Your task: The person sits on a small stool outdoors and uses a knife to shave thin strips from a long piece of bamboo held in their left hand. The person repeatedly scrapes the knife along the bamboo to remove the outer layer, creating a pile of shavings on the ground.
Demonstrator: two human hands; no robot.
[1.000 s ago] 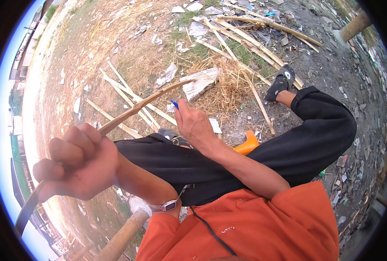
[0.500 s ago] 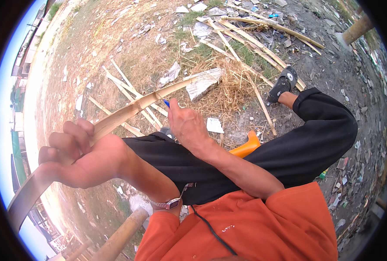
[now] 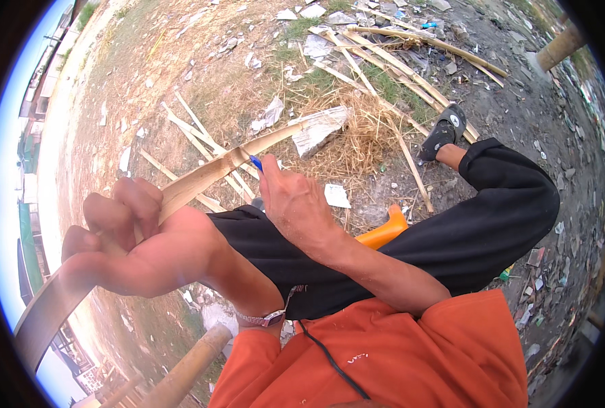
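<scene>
inside the curled fingers of the left hand (image 3: 136, 238), we see a long bamboo strip (image 3: 204, 179), gripped firmly with the fingers bent over it and no gap left to spare. on one side of that grip, the strip runs out past the heel of the hand toward the lower left; on the other, it slants up and away, crossing a darker joint, until its far end overlaps a pale slab (image 3: 321, 132). we cannot tell whether the two touch.

beyond the left grip, to its right, we find the right hand (image 3: 299, 211), closed around something of which only a blue piece (image 3: 256, 162) shows, poking out by the thumb and forefinger. its tip sits at the strip's near edge; contact is too small for us to judge.

just past the left knuckles, we see pale slats (image 3: 211, 203) lying crossed on the ground. ahead of the right grip is a heap of straw (image 3: 367, 146), and farther off, a pile of longer poles (image 3: 445, 45). just beside the right wrist, we spot a smooth orange object (image 3: 386, 234) against the black trousers (image 3: 479, 197). behind the left grip, a watch (image 3: 274, 317) circles the wrist.
</scene>
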